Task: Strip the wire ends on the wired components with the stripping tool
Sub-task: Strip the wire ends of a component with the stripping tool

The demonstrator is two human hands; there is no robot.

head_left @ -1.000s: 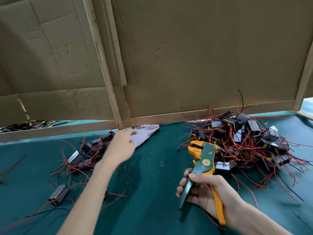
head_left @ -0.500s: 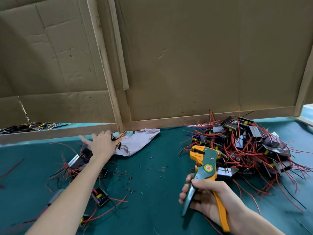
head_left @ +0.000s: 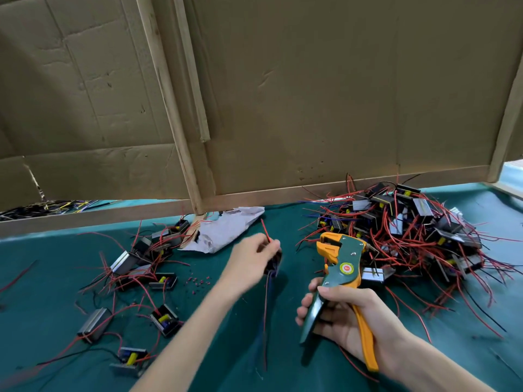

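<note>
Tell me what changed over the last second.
The left hand left the small pile by the crumpled paper and swung right toward the stripping tool, now gripping a wired component with red and blue wires dangling. The right hand keeps its grip on the tool; the big pile lies as before.

A bare strip of green mat (head_left: 232, 357) lay open down the middle. Scattered parts (head_left: 147, 258) bounded it left, a tangled pile (head_left: 410, 230) right, and a cardboard wall (head_left: 339, 94) closed the rear.
</note>
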